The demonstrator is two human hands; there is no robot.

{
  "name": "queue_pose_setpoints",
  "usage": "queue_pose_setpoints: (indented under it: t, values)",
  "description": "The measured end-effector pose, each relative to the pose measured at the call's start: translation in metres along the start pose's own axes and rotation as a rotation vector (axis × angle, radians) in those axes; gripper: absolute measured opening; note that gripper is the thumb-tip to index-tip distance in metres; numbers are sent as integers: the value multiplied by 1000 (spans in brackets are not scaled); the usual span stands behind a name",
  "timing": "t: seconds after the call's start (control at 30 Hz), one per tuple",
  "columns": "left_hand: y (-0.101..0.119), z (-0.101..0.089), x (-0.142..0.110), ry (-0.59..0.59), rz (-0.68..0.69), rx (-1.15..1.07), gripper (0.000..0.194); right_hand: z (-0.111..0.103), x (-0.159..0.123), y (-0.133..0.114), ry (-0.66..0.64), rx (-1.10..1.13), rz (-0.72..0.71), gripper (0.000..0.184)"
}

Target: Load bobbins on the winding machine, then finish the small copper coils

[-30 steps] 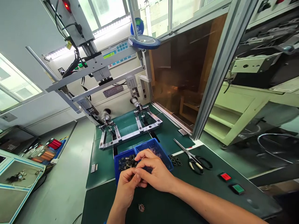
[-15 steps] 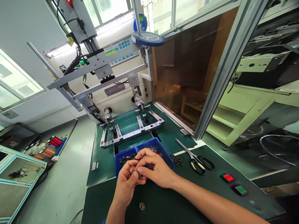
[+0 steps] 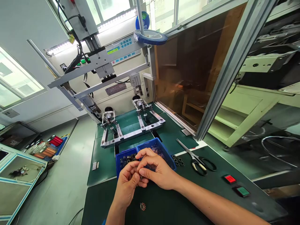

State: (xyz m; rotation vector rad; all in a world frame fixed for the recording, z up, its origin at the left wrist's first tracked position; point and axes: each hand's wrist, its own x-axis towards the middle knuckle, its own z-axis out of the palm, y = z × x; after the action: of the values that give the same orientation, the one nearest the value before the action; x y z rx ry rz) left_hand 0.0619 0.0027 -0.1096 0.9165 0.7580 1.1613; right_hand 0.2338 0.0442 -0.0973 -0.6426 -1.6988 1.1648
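The left hand curls its fingers closed around a small part, mostly hidden, above the tabletop near two blue bins; the right hand bends its fingers inward against the left, their grip impossible to tell.

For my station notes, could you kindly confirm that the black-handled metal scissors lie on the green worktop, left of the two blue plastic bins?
Not quite: the head view shows the scissors lying right of the blue bins, on the green worktop.
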Motion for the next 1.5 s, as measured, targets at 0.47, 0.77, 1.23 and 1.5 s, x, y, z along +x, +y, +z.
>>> queue_pose_setpoints:
  t: [0.47, 0.77, 1.23, 1.5]
  values:
    - [-3, -3, -2, -38, -7, 67, 33, -2, 0, -2, -25, 6, -3, 20]
    - [-5, -4, -2, -119, 15, 244, 17, -1, 0, 1, -4, 34, -12, 28]
    - [-6, 1, -3, -94, 39, 314, 18, -1, -1, 3, 33, -65, -97, 20]
    - [-5, 0, 0, 14, 6, 213, 27, -42, -1, -17, 368, -274, -119, 15]
